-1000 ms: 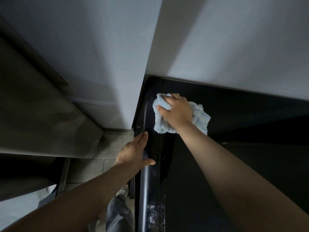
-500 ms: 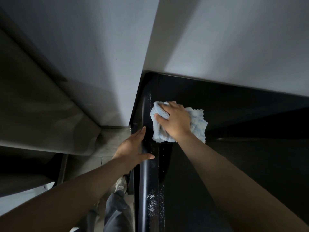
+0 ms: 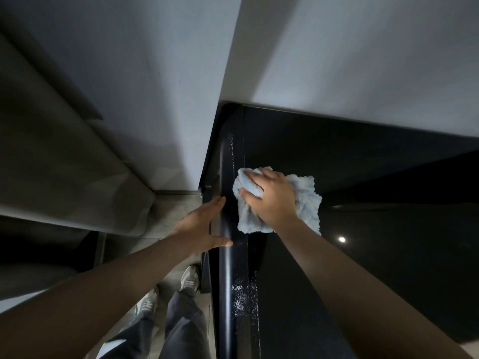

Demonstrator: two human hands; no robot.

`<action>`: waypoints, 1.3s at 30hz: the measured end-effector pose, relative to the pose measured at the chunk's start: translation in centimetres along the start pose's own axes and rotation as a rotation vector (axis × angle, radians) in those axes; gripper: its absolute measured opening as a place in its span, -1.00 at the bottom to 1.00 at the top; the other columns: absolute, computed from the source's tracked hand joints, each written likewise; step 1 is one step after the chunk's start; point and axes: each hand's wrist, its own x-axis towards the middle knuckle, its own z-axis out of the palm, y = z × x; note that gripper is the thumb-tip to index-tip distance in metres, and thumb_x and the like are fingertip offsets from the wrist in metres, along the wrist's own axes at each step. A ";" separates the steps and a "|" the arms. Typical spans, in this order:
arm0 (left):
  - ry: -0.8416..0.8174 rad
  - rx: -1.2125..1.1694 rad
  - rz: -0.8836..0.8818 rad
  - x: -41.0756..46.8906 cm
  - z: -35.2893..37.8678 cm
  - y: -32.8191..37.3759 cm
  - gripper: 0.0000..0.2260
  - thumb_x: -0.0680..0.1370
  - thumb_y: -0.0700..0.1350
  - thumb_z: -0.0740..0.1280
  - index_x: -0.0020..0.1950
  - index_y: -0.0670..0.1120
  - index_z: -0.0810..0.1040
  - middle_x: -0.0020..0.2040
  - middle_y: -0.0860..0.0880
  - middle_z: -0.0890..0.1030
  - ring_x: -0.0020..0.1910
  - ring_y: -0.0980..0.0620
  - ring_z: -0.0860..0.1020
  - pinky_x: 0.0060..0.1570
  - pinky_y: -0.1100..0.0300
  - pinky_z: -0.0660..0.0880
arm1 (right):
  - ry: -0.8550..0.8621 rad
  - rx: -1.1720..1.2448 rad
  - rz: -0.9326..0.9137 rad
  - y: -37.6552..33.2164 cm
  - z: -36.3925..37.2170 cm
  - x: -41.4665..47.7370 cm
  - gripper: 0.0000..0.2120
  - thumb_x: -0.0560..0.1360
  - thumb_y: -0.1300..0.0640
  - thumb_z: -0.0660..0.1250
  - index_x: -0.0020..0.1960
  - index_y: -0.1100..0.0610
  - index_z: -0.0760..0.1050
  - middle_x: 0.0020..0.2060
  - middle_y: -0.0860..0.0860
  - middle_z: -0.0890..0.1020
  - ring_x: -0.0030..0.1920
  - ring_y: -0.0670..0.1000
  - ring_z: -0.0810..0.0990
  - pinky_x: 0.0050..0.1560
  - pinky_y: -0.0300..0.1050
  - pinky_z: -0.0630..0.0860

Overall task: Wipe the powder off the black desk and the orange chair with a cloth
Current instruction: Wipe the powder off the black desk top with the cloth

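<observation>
Your right hand (image 3: 272, 203) grips the blue cloth (image 3: 307, 200); press flatter, sweep the black desk (image 3: 363, 255) edge's near powder (image 3: 241, 299); left hand (image 3: 199, 229) looks spread.

Bare left forearm (image 3: 103, 286), bare right forearm (image 3: 350, 275), dark grey trousers (image 3: 181, 330), grey sneakers (image 3: 190, 279) with pale stripes, light soles

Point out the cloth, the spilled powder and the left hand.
cloth (image 3: 307, 199): head view, uncovered fluffy right part.
powder (image 3: 239, 297): head view, densest white patch.
left hand (image 3: 199, 226): head view, back of the hand.
</observation>
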 end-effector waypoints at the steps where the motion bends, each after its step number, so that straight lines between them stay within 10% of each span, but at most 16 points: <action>1: -0.002 0.005 0.010 -0.1 0.1 -0.1 -0.06 0.35 0.08 0.54 0.57 0.13 0.02 0.56 0.16 0.06 0.52 0.15 0.10 0.47 0.22 0.10 | -0.006 -0.001 0.003 0.0 0.0 -0.4 -0.62 0.43 -0.14 0.36 0.19 -0.03 0.61 0.14 -0.02 0.62 0.14 0.11 0.55 0.05 0.08 0.52; 39: -0.224 0.625 0.378 -0.1 -0.3 -2.1 -0.16 0.50 0.02 0.41 0.57 0.08 -0.11 0.48 0.19 -0.34 0.56 -0.04 -0.13 0.51 0.02 0.08 | -0.035 -0.007 0.171 -1.9 1.2 -18.2 -0.50 0.44 -0.23 0.20 0.22 0.02 0.60 0.20 -0.01 0.61 0.17 0.11 0.54 0.18 0.08 0.49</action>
